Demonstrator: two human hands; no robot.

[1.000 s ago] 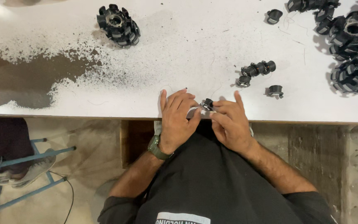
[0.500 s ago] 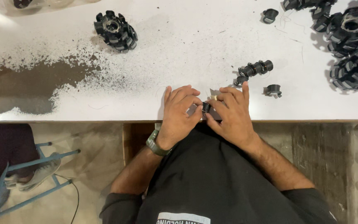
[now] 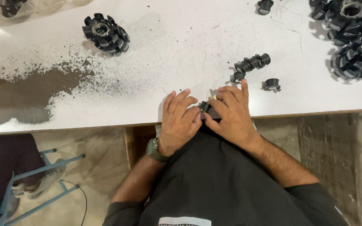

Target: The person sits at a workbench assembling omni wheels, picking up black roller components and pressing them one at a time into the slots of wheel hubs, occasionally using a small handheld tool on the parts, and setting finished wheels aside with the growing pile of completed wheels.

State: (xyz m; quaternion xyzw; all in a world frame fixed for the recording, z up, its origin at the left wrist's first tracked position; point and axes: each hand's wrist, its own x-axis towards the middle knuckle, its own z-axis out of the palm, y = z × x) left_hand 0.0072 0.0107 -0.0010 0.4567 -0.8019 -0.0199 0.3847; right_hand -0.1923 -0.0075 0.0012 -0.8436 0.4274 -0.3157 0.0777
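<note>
Black plastic part (image 3: 205, 106) sits pinched between both hands, left hand (image 3: 180, 120) and right hand (image 3: 230, 115) curled closed around it.

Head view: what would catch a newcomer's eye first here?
Both hands meet at the near edge of the white table: the left hand and right hand pinch a small black part between them. A dark powder patch spreads over the table's left side. Black toothed wheels pile up at the far right, with one lone wheel at the far left.
</note>
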